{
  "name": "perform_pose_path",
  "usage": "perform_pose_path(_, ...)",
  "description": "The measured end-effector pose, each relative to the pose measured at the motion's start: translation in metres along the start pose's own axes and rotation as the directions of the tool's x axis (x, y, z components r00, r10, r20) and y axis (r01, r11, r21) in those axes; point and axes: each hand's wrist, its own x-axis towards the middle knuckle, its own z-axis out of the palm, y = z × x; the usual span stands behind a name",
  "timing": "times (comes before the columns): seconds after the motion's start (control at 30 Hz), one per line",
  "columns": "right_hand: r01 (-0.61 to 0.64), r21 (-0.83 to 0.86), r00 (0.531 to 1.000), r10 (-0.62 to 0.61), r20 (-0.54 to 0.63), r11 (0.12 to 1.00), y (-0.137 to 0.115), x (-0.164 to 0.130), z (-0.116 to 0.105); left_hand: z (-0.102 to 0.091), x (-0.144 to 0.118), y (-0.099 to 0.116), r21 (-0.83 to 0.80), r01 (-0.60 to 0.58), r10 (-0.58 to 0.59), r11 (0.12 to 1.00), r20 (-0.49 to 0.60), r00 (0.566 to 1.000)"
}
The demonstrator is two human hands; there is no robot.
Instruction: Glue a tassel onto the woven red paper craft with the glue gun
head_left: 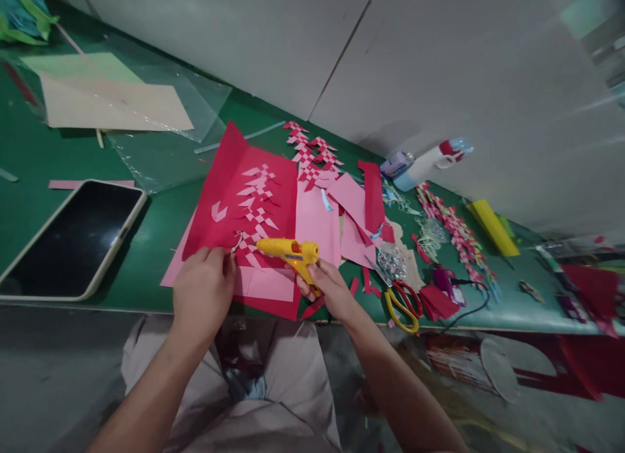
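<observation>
- Head view: the right hand (328,285) has its grip closed around the handle of a yellow glue gun (289,250), whose nozzle points toward the left hand.
- The left hand (204,290) pinches the near edge of the red woven paper sheet (244,192) just beside the nozzle tip, fingers closed on it.
- That sheet lies on pink paper (317,222) on the green surface (161,212).
- Well right of the gun grip lie scissors (404,303); far left of the pinch sits a tablet (73,238).

Yellow glue gun (288,250) over red woven paper (244,205)
</observation>
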Motion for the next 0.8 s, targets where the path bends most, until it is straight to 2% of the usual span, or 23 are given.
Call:
perform_pose_path(0.2, 0.021, 0.066, 1.0, -0.021, 0.001, 0.998, 0.001, -0.005, -0.008, -0.005, -0.006, 0.004, -0.067, 0.033, -0.038, 0.997, -0.079, 0.996)
perform_pose_path(0.37, 0.041, 0.1, 0.999, -0.039, -0.018, 0.994, -0.001, -0.011, -0.009, -0.011, -0.015, 0.012, -0.055, 0.066, -0.065, 0.996, 0.031, 0.997)
perform_pose_path(0.5, 0.017, 0.064, 1.0, -0.017, 0.001, 0.998, -0.001, -0.012, -0.006, -0.012, -0.016, 0.016, -0.055, 0.12, -0.114, 0.991, 0.095, 0.989)
perform_pose_path(0.8, -0.015, -0.008, 0.999, 0.015, 0.035, 1.0, 0.006, -0.01, -0.005, -0.003, -0.013, 0.016, -0.034, 0.169, -0.164, 0.985, 0.123, 0.979)
